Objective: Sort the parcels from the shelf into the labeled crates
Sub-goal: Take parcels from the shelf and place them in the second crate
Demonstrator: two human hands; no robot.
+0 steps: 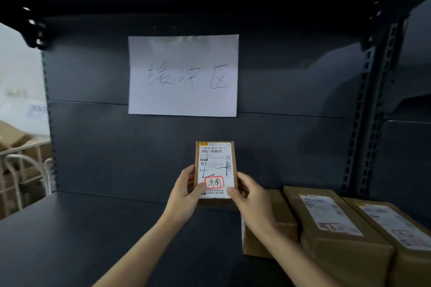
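Above the dark shelf point(98, 235), an upright labelled parcel point(215, 165) is gripped at its lower edges between the left hand point(186, 190) and right hand point(250, 196).

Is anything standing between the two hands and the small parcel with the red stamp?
Nothing visible. The left hand and the right hand hold the small parcel at its lower sides. No crate is in view.

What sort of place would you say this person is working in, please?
Probably a parcel depot or stockroom: dark metal shelving with a handwritten paper sign, labelled cardboard parcels on it, and the left hand and right hand holding a small parcel with a shipping label.
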